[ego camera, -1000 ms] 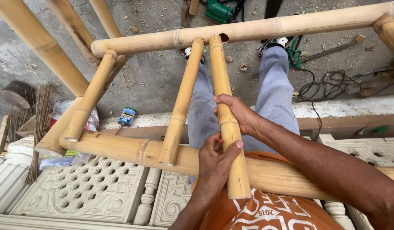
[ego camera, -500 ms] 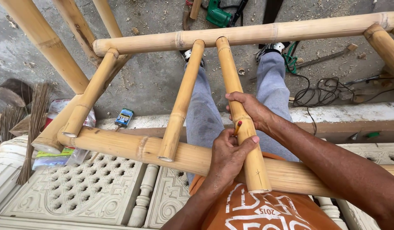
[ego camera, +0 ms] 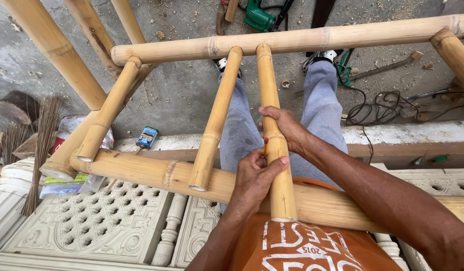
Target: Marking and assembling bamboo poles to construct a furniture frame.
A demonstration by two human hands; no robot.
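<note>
A bamboo frame lies across my lap, with a long top rail (ego camera: 312,37) and a thick lower rail (ego camera: 151,173). A loose bamboo slat (ego camera: 272,95) runs from the top rail down over the lower rail. My right hand (ego camera: 284,128) grips this slat from the right at mid length. Just below it, my left hand (ego camera: 252,183) holds a short pencil (ego camera: 265,146) against the slat, thumb laid across the bamboo. Two other slats (ego camera: 217,118) sit to the left between the rails.
Below the frame lie pale carved panels (ego camera: 99,221) and balusters (ego camera: 169,231). On the concrete floor are a green power tool (ego camera: 259,17), black cables (ego camera: 387,108), a small blue pack (ego camera: 147,136) and a broom (ego camera: 41,145) at the left. My grey-trousered legs (ego camera: 322,100) stretch under the frame.
Both hands have stayed on the same slat. Its lower end swung a little right, then back left, and my left thumb now lies across the bamboo.
</note>
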